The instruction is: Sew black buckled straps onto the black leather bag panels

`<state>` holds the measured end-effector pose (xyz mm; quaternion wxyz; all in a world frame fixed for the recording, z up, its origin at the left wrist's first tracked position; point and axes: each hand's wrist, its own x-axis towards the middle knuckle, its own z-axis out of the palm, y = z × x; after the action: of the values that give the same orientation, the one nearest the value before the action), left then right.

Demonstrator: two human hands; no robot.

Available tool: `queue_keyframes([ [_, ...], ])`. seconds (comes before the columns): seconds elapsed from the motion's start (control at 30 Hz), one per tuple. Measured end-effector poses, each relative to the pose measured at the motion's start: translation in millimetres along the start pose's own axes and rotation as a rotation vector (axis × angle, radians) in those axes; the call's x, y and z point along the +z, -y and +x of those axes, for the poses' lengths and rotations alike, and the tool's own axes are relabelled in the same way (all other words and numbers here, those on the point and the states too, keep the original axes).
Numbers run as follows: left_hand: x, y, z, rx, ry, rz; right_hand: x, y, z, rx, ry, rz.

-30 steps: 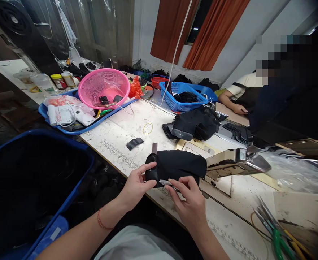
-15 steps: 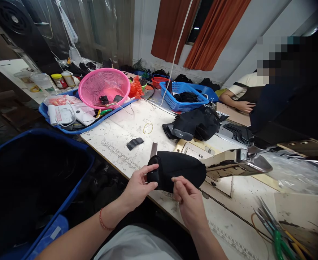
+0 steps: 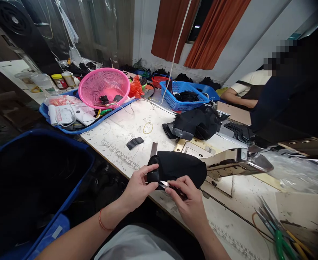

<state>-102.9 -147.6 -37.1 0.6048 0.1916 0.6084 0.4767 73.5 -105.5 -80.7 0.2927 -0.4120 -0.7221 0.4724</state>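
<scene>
Blade work at the near edge of the black piece point(image 3: 182, 162).
The left hand's point(image 3: 137, 188) fingers pinch the piece's rounded end; the right hand's point(image 3: 189, 199) fingers grip a small blade point(image 3: 164, 184), its tip just beside the left fingers. The piece reaches beyond both sets of fingers over the counter point(image 3: 137, 115). The step looks like fine edge work; the next move seems to call for a firm left pinch and a controlled tip.

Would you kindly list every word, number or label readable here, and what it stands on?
No text reads clearly.
Table ruler: numbers too small.
White packet: red print, blurred.
Yellow-lidded jar: label too small.
Held black piece: tiny pale mark, unreadable.
Black pile: pale mark, blurred.
</scene>
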Motion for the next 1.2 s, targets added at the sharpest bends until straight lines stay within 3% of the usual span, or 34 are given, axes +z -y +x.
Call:
queue_keyframes([
  [0.23, -1.7, 3.2, -0.2, 0.008, 0.012, 0.02, -4.7, 0.7, 4.0, -0.025, -0.077, -0.033],
  [0.4, -1.7, 2.1, -0.3, 0.03, 0.012, 0.056, -3.6, 0.6, 2.9, -0.002, 0.022, -0.016],
  [0.57, -2.9, 3.2, 0.5, 0.013, 0.008, 0.03, -6.0, 0.2, 0.9, -0.022, -0.044, -0.069],
  [0.73, -4.2, 2.8, -0.1, 0.035, -0.014, 0.069, -9.5, -0.9, -2.0, -0.127, 0.022, -0.18],
  [0.9, -5.0, 1.5, -2.7, 0.033, 0.008, 0.093, -7.4, 2.3, -3.9, -0.132, 0.041, -0.188],
  [1.2, -9.1, 8.2, -4.1, -0.035, 0.103, -0.054, -3.6, 7.3, -0.5, -0.033, -0.09, -0.056],
])
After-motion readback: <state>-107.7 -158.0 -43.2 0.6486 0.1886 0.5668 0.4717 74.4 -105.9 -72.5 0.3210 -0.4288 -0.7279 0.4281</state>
